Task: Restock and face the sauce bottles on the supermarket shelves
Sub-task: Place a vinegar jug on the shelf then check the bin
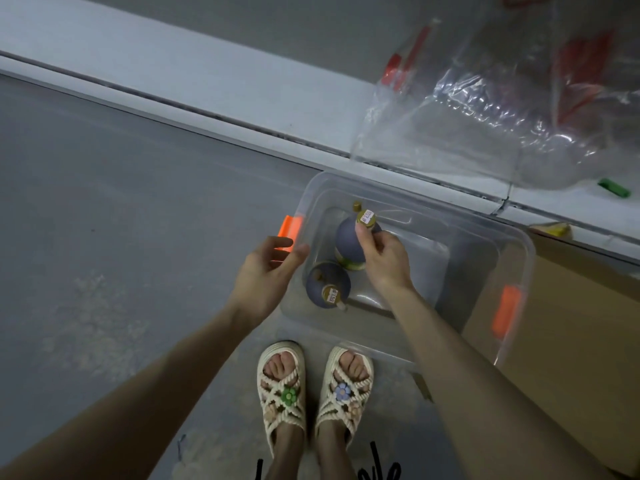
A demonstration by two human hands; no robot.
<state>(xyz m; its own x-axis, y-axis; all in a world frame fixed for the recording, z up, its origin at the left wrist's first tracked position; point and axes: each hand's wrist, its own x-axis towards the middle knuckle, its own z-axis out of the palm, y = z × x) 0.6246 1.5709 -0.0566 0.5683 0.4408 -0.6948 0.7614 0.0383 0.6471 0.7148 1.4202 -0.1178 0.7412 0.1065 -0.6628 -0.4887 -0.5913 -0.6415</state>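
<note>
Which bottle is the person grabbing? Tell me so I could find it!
Find the clear plastic bin with orange handles on the floor. Two dark round bottles with gold caps are inside. The grabbed bottle is the farther one, with the right hand pinching its neck; the other bottle, nearer the feet, is untouched.

Two dark sauce bottles [349,244] [327,284]; one clear plastic bin [485,251] with two orange latches [290,233] [506,311]; two hands [268,271] [384,258]; two rope sandals [282,393] [344,393].

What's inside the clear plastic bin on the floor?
Two dark sauce bottles: the right hand grips one bottle near its cap, another stands beside it. The bin floor under the hand is hidden.
</note>
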